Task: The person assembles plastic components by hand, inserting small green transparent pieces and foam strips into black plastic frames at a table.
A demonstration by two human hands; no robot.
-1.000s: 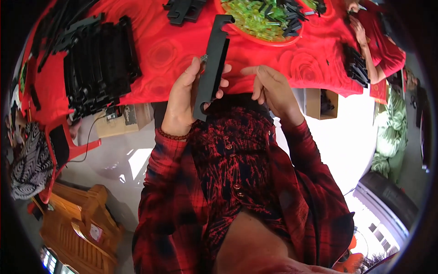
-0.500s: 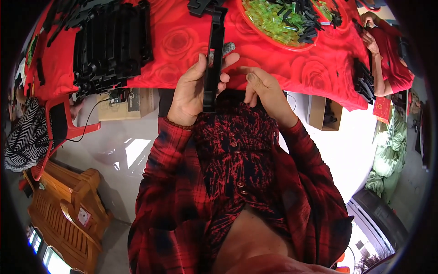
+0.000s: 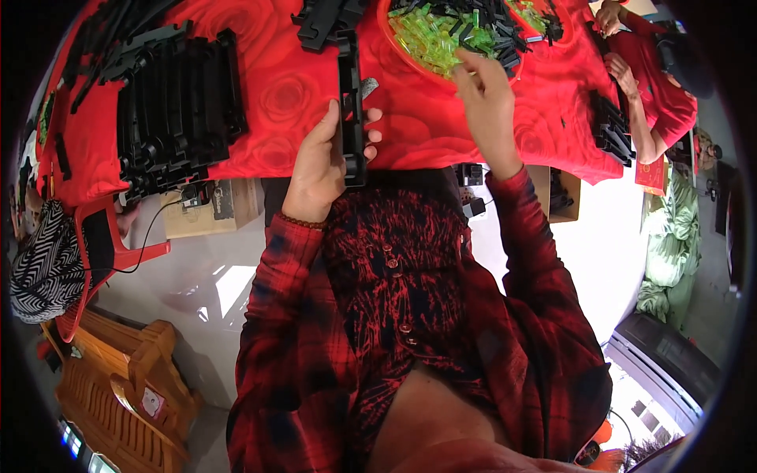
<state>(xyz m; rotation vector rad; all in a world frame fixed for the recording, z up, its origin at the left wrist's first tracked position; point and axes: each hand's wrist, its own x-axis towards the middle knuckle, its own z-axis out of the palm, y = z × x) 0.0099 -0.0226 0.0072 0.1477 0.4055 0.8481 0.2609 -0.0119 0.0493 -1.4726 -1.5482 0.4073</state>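
Observation:
A long, narrow black plastic strip with open slots (image 3: pixel 352 118) stands nearly upright in my left hand (image 3: pixel 315 175). The thumb lies along its left side and the fingertips show on its right. My right hand (image 3: pixel 490 98) is over the near edge of a round red tray (image 3: pixel 388 41), its thumb and index finger apart; nothing shows between them. Inside the tray lie small clear yellow-green pieces (image 3: pixel 422 39) beside small black pieces (image 3: pixel 505 35). A small grey speckled item (image 3: pixel 368 87) is partly hidden behind the strip.
Similar black strips (image 3: pixel 177 102) are stacked on the left of the red rose-patterned tablecloth (image 3: pixel 288 91). More black parts (image 3: pixel 327 20) lie at the far middle. Across to the right, another person (image 3: pixel 666 94) works near black parts (image 3: pixel 613 130). A red chair (image 3: pixel 110 236) stands at left.
My right hand has moved away from the black strip, forward and right to the tray. My left hand still holds the strip, now slightly further left in view.

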